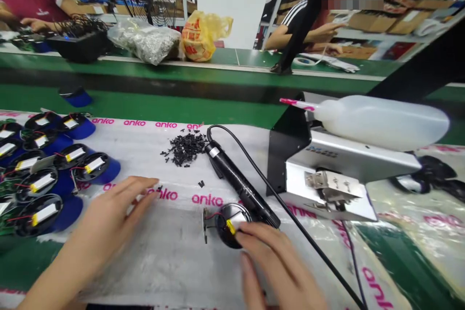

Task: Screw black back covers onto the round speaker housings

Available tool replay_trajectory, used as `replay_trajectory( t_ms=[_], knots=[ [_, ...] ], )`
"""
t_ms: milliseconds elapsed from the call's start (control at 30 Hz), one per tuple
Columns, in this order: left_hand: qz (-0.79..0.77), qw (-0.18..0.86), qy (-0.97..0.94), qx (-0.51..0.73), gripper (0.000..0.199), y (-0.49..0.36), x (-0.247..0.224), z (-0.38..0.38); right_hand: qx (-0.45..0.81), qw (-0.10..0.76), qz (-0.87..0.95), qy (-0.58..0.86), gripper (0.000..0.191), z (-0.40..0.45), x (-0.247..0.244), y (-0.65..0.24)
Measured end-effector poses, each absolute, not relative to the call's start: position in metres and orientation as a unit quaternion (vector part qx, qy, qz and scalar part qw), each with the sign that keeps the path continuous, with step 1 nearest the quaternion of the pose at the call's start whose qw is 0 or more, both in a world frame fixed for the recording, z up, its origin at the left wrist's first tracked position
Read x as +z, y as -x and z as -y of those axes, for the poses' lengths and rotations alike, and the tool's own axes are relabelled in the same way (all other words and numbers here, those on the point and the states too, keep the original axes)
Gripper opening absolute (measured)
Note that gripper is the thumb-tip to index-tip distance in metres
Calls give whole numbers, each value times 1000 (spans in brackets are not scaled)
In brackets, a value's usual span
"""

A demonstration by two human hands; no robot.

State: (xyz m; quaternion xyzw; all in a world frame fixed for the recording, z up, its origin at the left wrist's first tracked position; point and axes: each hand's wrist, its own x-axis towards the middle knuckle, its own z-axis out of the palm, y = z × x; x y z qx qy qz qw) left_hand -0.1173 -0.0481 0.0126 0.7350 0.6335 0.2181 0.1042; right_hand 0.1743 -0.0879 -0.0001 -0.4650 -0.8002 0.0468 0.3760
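My left hand (pixel 118 210) is over the sheeted bench, thumb and fingers stretched out and slightly apart. A tiny black piece (pixel 159 188) lies right at its fingertips. With the fingers of my right hand (pixel 278 264) I hold a round black housing (pixel 227 237) by its right side; the thumb is lower down. Inside the housing sits a white battery (pixel 238 220) with yellow tape. A small circuit board (pixel 205 225), seen edge-on, stands at its left, joined by thin wires. Just behind lies a black electric screwdriver (pixel 240 181) with its cord.
Several blue housings (pixel 105 167) with batteries crowd the left. A heap of tiny black pieces (pixel 187 147) lies mid-bench. To the right are a metal dispenser-like machine (pixel 337 155) and a squeeze bottle (pixel 385 121). Two people sit across the bench, behind bags (pixel 205 36).
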Motion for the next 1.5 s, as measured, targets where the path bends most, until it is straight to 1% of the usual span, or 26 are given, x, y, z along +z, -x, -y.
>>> replay_trajectory(
  t_ms=[33, 100, 133, 167, 233, 367, 467, 533, 633, 700, 767, 833, 933, 1000, 1067, 1167, 1233, 1300, 1400, 1500],
  knots=[
    [-644, 72, -735, 199, 41, 124, 9, 47, 26, 354, 820, 450, 30, 84, -1, -162],
    [-641, 38, -746, 177, 49, 130, 1, 45, -5, 298, 846, 443, 44, 76, -3, -138],
    [-632, 31, -755, 172, 50, 130, -3, 44, -12, 281, 849, 447, 46, 72, -4, -129],
    [-623, 26, -763, 171, 50, 128, -7, 43, -11, 277, 848, 452, 43, 69, -4, -121],
    [-616, 19, -769, 170, 47, 124, -11, 41, 27, 304, 843, 443, 34, 63, -2, -116],
    [-617, 29, -771, 155, 37, 121, -9, 40, 213, 390, 795, 412, 24, 58, 15, -138],
    [-607, 52, -776, 163, 31, 116, 1, 34, 311, 409, 725, 459, 18, 53, 29, -159],
    [-591, 118, -773, 196, 22, 107, 11, 28, 372, 404, 663, 509, 14, 46, 34, -166],
    [-573, 283, -716, 280, 12, 88, 24, 13, 478, 400, 570, 535, 8, 33, 33, -167],
    [-558, 392, -650, 335, 7, 76, 28, 0, 522, 402, 539, 525, 10, 25, 30, -164],
    [-531, 479, -589, 376, 8, 67, 25, -15, 540, 419, 514, 519, 13, 22, 27, -158],
    [-500, 547, -540, 400, 12, 60, 19, -27, 545, 452, 480, 518, 17, 22, 25, -153],
    [-467, 600, -519, 392, 12, 55, 9, -37, 534, 500, 439, 521, 20, 24, 22, -149],
    [-439, 644, -490, 390, 17, 53, 5, -37, 531, 509, 430, 523, 21, 24, 21, -151],
    [-417, 680, -459, 392, 18, 51, 5, -34, 536, 503, 434, 521, 24, 22, 21, -154],
    [-413, 706, -426, 388, 8, 53, 5, -29, 544, 488, 453, 510, 28, 20, 24, -157],
    [-416, 718, -411, 377, 10, 55, 4, -26, 532, 481, 485, 501, 32, 22, 24, -157],
    [-411, 733, -399, 367, 11, 57, 2, -25, 487, 461, 539, 510, 37, 28, 24, -157],
    [-400, 749, -374, 373, 13, 57, -2, -22, 372, 420, 621, 548, 45, 41, 20, -161],
    [-398, 753, -365, 376, 12, 55, -3, -21, 317, 365, 663, 572, 46, 51, 19, -169]
  ],
)
